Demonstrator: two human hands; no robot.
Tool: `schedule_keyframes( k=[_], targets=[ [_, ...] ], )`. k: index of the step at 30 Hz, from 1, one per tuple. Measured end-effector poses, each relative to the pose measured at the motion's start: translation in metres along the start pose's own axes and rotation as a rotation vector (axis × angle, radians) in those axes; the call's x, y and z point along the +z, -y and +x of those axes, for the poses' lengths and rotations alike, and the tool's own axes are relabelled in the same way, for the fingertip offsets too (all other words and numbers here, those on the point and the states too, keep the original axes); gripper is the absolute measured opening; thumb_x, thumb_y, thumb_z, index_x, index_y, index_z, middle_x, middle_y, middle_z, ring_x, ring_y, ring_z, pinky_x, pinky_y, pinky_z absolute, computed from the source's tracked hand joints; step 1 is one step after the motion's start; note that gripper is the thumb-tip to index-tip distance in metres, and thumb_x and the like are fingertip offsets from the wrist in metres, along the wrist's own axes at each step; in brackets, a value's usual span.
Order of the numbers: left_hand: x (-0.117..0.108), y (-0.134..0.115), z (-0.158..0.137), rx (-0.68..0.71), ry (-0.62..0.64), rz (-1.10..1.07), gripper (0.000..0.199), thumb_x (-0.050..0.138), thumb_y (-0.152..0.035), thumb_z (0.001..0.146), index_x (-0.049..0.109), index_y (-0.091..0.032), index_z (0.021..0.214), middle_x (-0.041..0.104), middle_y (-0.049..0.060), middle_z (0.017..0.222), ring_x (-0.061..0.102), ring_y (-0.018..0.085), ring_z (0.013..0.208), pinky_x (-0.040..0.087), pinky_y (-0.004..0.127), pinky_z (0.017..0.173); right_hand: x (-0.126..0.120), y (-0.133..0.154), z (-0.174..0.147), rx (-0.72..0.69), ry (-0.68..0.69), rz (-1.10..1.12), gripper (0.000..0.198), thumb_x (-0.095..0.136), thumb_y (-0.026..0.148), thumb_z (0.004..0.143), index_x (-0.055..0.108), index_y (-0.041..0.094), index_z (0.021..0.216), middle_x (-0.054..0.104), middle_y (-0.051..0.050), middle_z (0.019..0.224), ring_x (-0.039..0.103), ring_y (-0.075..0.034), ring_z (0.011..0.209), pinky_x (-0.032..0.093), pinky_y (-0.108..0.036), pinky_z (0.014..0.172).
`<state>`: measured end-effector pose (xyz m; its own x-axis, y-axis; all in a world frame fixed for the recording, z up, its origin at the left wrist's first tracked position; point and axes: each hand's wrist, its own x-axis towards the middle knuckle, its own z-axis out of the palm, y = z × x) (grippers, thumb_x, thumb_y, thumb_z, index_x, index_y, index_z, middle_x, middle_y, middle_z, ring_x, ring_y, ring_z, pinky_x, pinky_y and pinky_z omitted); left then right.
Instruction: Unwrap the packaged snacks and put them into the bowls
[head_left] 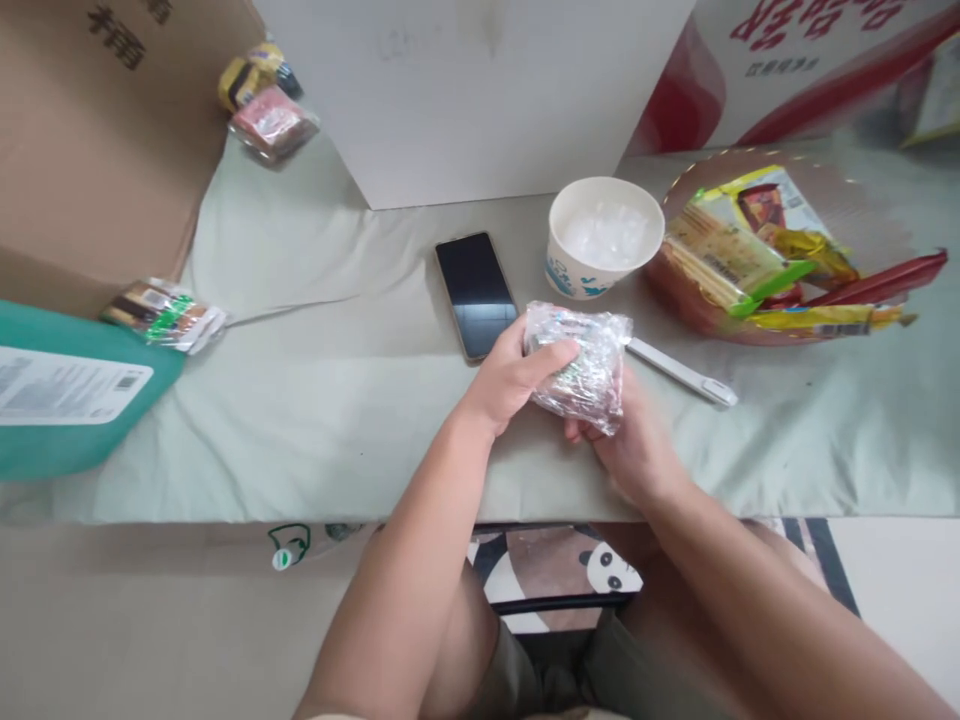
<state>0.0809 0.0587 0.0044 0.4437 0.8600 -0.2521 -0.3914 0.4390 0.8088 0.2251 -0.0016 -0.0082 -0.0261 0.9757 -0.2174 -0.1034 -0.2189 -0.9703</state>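
Note:
Between my two hands is a snack in a crinkled, shiny clear wrapper (pixel 581 365), held above the cloth-covered table. My left hand (pixel 510 375) grips its left side, thumb lying across the top. My right hand (pixel 630 440) closes on its lower right edge, partly hidden behind the wrapper and slightly blurred. Just beyond the left hand lies a dark-screened phone (pixel 476 290). A paper bowl (pixel 589 275) with clear, ice-like lumps stands behind the packet. Close to the right hand lies a white, slim-handled tool (pixel 682 370), its far end hidden by the packet.
A pinkish plate (pixel 675 300) of wrapped snacks stands at the right. At the left are a teal container (pixel 90 450), a packaged snack (pixel 165 312) and a cardboard box (pixel 97 180). More wrapped snacks (pixel 274 120) sit by a white box (pixel 480 100) at the back.

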Motion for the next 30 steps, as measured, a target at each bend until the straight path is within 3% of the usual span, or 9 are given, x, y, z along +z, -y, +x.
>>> schedule_keyframes(
  k=[3,6,8,12,16,23,25,30],
  targets=[
    [0.003,0.003,0.005,0.032,-0.073,-0.044,0.050,0.086,-0.043,0.068,0.060,-0.020,0.105,0.069,0.002,0.091,0.067,0.018,0.079,0.053,0.030,0.070,-0.022,0.010,0.003,-0.134,-0.152,-0.319,0.022,0.055,0.036,0.094,0.062,0.024,0.111,0.058,0.001,0.074,0.056,-0.018,0.064,0.049,-0.034,0.062],
    [0.004,0.008,0.007,0.036,-0.169,-0.035,0.055,0.087,-0.039,0.069,0.055,-0.025,0.112,0.065,-0.001,0.097,0.065,0.016,0.083,0.053,0.030,0.073,-0.041,0.014,0.007,-0.342,-0.348,-0.610,0.018,0.062,0.028,0.087,0.063,0.024,0.105,0.063,-0.002,0.085,0.061,-0.020,0.077,0.051,-0.039,0.076],
    [0.004,0.011,0.007,0.063,-0.211,0.013,0.055,0.086,-0.038,0.070,0.051,-0.027,0.112,0.063,-0.002,0.098,0.064,0.015,0.085,0.053,0.030,0.076,-0.043,0.012,0.008,-0.443,-0.352,-0.670,0.019,0.060,0.028,0.088,0.061,0.024,0.106,0.065,-0.006,0.096,0.063,-0.023,0.088,0.052,-0.042,0.082],
    [0.003,0.017,0.007,0.138,-0.185,0.231,0.050,0.084,-0.035,0.073,0.051,-0.026,0.110,0.061,-0.002,0.098,0.062,0.015,0.088,0.052,0.030,0.084,-0.031,0.001,0.011,-0.587,-0.215,-0.711,0.025,0.060,0.032,0.089,0.057,0.024,0.113,0.063,-0.010,0.110,0.061,-0.028,0.103,0.053,-0.046,0.087],
    [0.000,0.023,0.006,0.241,-0.175,0.414,0.051,0.080,-0.034,0.076,0.050,-0.026,0.117,0.062,0.002,0.114,0.063,0.021,0.105,0.051,0.037,0.098,-0.023,-0.008,0.015,-0.554,-0.185,-0.722,0.027,0.063,0.030,0.085,0.055,0.024,0.110,0.059,-0.009,0.105,0.058,-0.027,0.097,0.053,-0.043,0.079],
    [-0.012,0.028,0.006,0.328,-0.058,0.590,0.077,0.082,-0.035,0.072,0.046,-0.027,0.140,0.054,0.011,0.146,0.054,0.032,0.137,0.042,0.047,0.117,-0.024,-0.009,0.018,-0.495,-0.191,-0.698,0.030,0.062,0.028,0.082,0.052,0.025,0.110,0.057,-0.006,0.101,0.057,-0.024,0.090,0.052,-0.041,0.078],
    [-0.012,0.025,0.005,0.324,-0.059,0.558,0.079,0.082,-0.036,0.073,0.046,-0.027,0.142,0.058,0.010,0.141,0.058,0.032,0.132,0.045,0.047,0.114,-0.022,-0.008,0.017,-0.495,-0.187,-0.694,0.030,0.063,0.029,0.082,0.053,0.024,0.110,0.057,-0.006,0.100,0.057,-0.023,0.089,0.051,-0.041,0.078],
    [-0.005,0.017,-0.003,0.261,-0.171,0.403,0.074,0.087,-0.039,0.072,0.053,-0.029,0.137,0.069,0.004,0.107,0.069,0.027,0.102,0.054,0.042,0.096,-0.019,-0.006,0.014,-0.437,-0.165,-0.677,0.028,0.065,0.037,0.086,0.051,0.024,0.107,0.060,-0.005,0.100,0.057,-0.023,0.089,0.050,-0.041,0.081]
  ],
)
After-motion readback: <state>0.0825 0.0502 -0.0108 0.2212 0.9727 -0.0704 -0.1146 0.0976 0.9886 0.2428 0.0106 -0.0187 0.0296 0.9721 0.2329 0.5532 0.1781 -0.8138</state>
